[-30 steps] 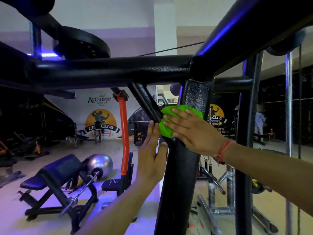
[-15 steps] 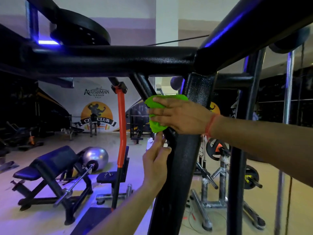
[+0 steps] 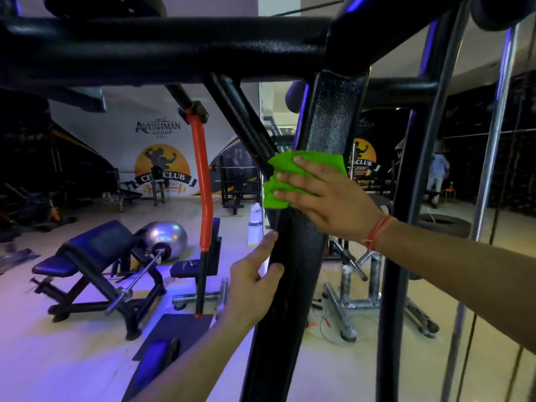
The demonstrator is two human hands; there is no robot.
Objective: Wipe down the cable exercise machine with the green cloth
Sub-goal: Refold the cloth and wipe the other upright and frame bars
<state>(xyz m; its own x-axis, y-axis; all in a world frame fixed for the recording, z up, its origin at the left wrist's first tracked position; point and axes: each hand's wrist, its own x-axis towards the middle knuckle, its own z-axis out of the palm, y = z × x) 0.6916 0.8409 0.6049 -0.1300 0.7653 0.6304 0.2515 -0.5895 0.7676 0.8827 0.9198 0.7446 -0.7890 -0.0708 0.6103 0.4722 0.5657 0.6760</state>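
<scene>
The cable machine's black upright post (image 3: 327, 117) runs down the middle of the view, under a thick black crossbar (image 3: 162, 50). A bunched green cloth (image 3: 278, 184) lies against the post's left face where a diagonal brace meets it. My right hand (image 3: 330, 198) presses flat on the cloth, fingers spread leftward, an orange thread band on the wrist. Below it, my left hand (image 3: 252, 282) rests on the post's left edge, fingers loosely curled against the metal, holding nothing else.
A red-orange handle bar (image 3: 201, 181) hangs left of the post. On the floor to the left stand a padded bench (image 3: 87, 250) and a silver exercise ball (image 3: 168, 236). Chrome guide rods (image 3: 493, 158) and a second black upright (image 3: 406, 227) stand right. A person stands far right.
My right hand has slid the cloth down and right along the post, from the brace side onto the post's face. My left hand has shifted lower on the post's edge.
</scene>
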